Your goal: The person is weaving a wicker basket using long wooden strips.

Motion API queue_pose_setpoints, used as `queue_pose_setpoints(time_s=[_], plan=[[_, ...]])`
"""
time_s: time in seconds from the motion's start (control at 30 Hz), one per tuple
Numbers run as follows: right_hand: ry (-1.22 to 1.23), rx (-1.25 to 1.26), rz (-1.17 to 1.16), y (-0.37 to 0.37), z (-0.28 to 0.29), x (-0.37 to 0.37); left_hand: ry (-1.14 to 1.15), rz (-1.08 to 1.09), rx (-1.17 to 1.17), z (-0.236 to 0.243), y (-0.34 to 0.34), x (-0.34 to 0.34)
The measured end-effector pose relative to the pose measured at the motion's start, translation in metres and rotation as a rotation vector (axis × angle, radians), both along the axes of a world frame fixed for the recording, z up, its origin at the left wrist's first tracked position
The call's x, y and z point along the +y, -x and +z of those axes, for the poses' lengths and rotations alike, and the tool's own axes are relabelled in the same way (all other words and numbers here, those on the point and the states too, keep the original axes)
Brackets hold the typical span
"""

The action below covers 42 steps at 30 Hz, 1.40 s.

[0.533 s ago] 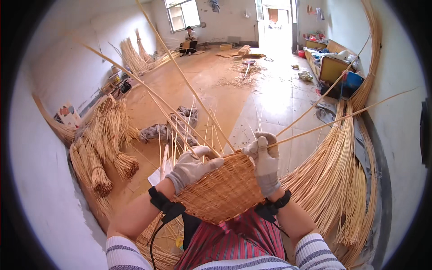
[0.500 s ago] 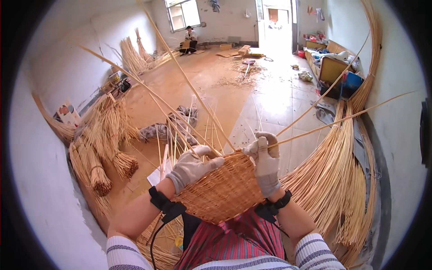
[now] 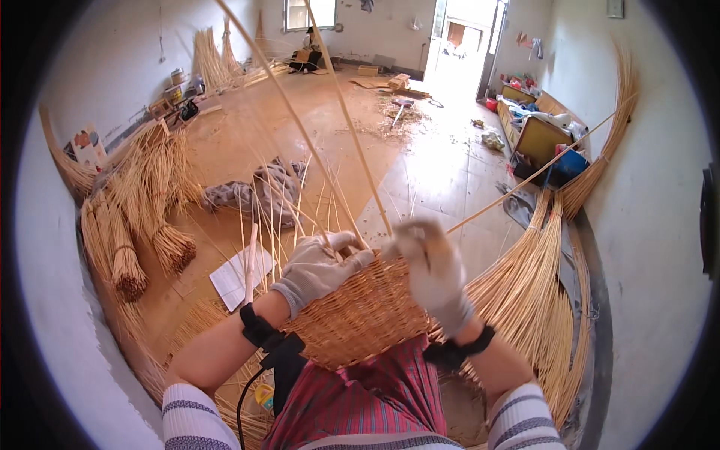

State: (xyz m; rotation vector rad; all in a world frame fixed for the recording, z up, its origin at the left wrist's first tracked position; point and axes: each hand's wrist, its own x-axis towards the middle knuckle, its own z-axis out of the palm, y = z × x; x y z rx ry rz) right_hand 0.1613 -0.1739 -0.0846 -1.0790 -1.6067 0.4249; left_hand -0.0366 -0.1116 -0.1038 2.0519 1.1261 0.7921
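A woven wicker basket (image 3: pixel 352 311) with long upright rods (image 3: pixel 341 105) rests against the red striped cloth (image 3: pixel 352 405) over my lap. My left hand (image 3: pixel 319 274), in a pale knit glove, grips the basket's left rim among the rods, fingers bent. My gloved right hand (image 3: pixel 431 270) is at the right rim, smeared by motion, so its fingers and anything in them are unclear. A long rod (image 3: pixel 525 182) slants up to the right behind it.
Tied reed bundles (image 3: pixel 139 202) lie at left, long splints (image 3: pixel 525 292) at right. A grey cloth (image 3: pixel 255 191) and white paper (image 3: pixel 236 281) are on the floor (image 3: pixel 345 127). A person (image 3: pixel 306 56) sits by the back wall; a cluttered bench (image 3: pixel 540 135) stands at right.
My right hand has moved and blurred. The rod that stretched to the far right no longer shows there. The view has shifted, and my left hand and the basket sit slightly farther left.
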Motion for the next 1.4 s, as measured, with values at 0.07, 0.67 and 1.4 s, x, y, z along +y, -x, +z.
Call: queue_pose_setpoints(time_s=[0.07,0.67,1.4], plan=[[0.193,-0.046,0.153,0.002,0.031,0.036,0.05,0.031,-0.004,-0.006,0.006,-0.004],[0.021,-0.924,0.295,0.098,0.116,0.068,0.025,0.058,-0.178,-0.052,0.04,-0.006],[0.226,0.702,0.129,-0.036,-0.051,0.109,-0.016,-0.148,-0.149,-0.069,0.058,0.021]])
